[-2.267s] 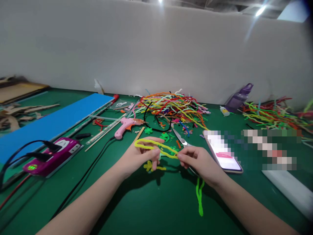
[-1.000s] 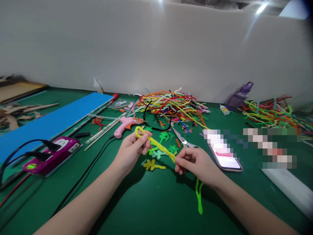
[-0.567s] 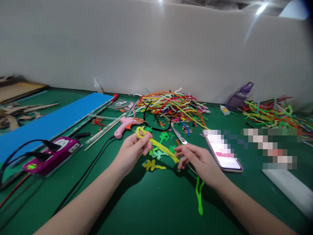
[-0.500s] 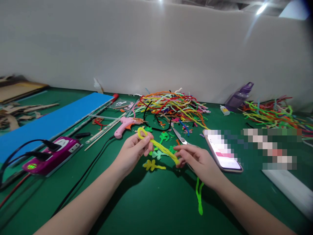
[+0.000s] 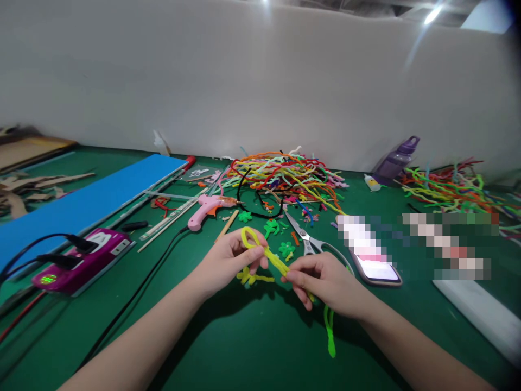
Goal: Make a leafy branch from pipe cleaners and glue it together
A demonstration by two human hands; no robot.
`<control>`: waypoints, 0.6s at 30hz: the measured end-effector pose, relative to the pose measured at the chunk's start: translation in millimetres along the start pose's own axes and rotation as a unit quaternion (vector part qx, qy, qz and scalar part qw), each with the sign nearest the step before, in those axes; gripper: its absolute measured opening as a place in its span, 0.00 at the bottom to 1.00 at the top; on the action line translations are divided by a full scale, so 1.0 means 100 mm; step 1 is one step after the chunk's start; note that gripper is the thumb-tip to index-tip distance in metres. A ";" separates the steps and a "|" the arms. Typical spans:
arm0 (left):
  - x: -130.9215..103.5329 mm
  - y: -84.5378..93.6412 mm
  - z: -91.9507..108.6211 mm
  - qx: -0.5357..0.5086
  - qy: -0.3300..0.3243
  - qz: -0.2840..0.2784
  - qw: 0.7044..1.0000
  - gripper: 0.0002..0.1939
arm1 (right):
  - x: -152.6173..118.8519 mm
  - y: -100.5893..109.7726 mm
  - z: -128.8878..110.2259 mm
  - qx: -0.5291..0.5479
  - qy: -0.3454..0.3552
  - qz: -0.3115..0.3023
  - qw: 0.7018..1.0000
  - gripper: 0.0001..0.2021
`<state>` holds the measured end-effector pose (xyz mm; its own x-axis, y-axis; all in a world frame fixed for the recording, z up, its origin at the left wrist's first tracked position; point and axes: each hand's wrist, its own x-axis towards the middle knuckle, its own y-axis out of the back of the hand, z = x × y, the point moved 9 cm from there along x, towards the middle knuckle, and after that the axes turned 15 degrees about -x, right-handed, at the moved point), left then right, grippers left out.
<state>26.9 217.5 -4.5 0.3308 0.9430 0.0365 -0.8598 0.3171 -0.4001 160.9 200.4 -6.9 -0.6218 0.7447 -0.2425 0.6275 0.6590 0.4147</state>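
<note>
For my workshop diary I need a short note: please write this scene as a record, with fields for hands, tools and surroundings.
Left hand: holds yellow pipe cleaner near its loop
Right hand: holds its doubled strands
Tools: scissors, pink glue gun
Beyond hands: heap of coloured pipe cleaners
Right side: phone, purple bottle
Surface: green table

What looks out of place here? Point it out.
Scraps lie strewn near the scissors, before the central pile, like uncleared litter. The purple bottle seems to lean, though the lens may cause that. I see nothing broken.
</note>
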 end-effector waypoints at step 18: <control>0.02 0.16 0.08 -0.003 -0.041 0.080 0.996 0.07 | -0.01 -0.14 0.04 0.038 -0.022 -0.081 0.996 0.12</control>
<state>10.8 225.8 -3.9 0.1568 0.9865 0.0470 -0.8963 0.1621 -0.4127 154.2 190.7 -16.1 -0.6976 0.6308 -0.3397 0.5558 0.7757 0.2991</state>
